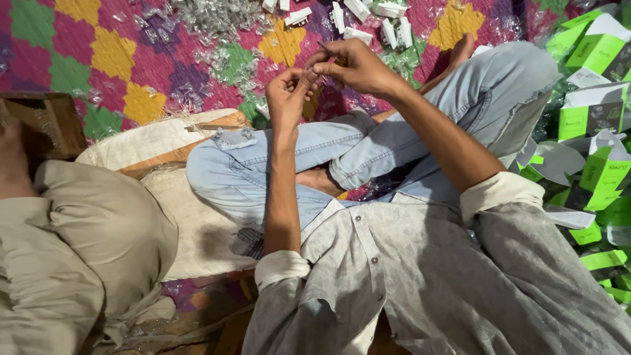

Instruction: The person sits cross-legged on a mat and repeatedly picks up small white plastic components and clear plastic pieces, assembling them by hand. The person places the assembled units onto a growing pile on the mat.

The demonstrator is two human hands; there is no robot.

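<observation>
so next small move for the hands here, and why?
Probably free the small clear wrapper from the item: left hand and right hand both pinch it between the fingertips above the knees, and torn wrappers already litter the mat.

Item: one small, thin object [323, 55], dark and slender at its visible tip, mostly hidden by fingers so its kind cannot be told. It is being pinched between the fingertips of the left hand [287, 92] and the right hand [355, 66], both closing on it, the tip poking up leftward. It is hovering above the patchwork mat [131, 59], near the mat's far edge, over the crossed knees.
</observation>
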